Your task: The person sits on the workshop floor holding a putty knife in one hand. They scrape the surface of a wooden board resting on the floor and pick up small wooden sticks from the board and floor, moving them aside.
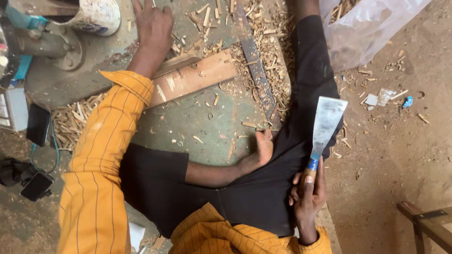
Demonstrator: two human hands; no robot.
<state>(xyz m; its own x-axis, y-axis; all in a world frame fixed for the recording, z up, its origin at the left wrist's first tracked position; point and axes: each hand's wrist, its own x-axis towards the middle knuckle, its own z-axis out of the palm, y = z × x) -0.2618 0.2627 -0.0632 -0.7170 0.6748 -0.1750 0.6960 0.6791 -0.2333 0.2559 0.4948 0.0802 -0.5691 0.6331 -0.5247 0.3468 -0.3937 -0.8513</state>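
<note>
Right hand [308, 197] gripping a chisel [325, 127] by its handle, wide blade pointing away from the hand, left hand [153, 28] lying open and flat, fingers spread, on the shaving-strewn floor [207, 122], plank [193, 77] just beside the wrist, bare foot [261, 150] between the hands

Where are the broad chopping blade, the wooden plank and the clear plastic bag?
Broad chopping blade [326, 123]: head view, middle of the flat metal, held in the right hand [308, 195].
Wooden plank [197, 77]: head view, bare top face, near the left hand [153, 26].
Clear plastic bag [362, 28]: head view, crumpled middle.

Plank [193, 77] left of blade [326, 123]
</note>
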